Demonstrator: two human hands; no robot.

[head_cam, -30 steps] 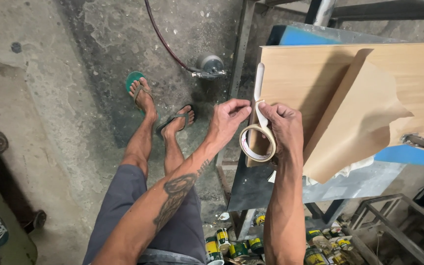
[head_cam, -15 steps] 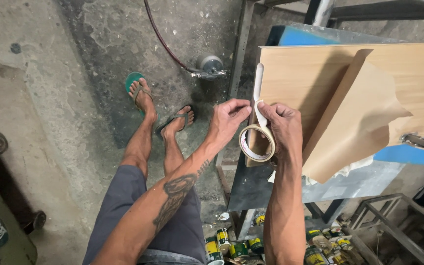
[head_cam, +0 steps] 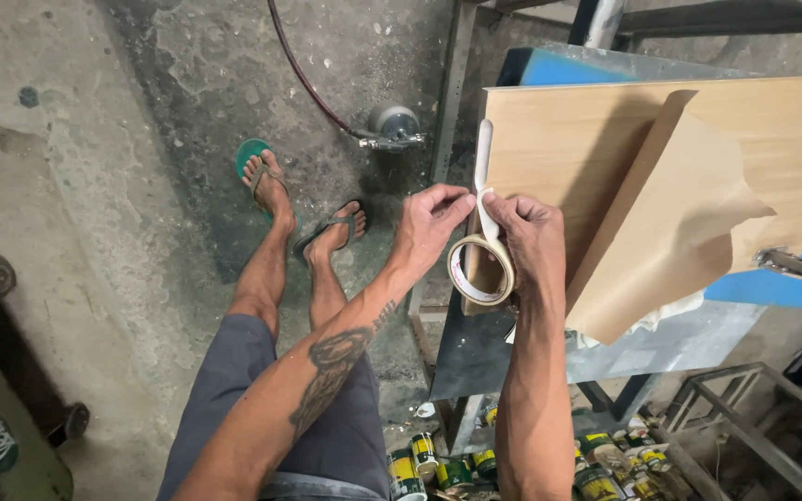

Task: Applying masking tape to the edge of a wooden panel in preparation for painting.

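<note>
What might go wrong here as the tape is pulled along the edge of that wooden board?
The tape strip might wrinkle or stick crooked, since only fingertips of the left hand and right hand guide it. The tape roll hangs loose and might twist the strip. The board overhangs the blue table and might shift.

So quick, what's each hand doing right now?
Left hand: fingertips pinched on the strip of tape.
Right hand: closed on the tape roll, beside the wooden board.
</note>
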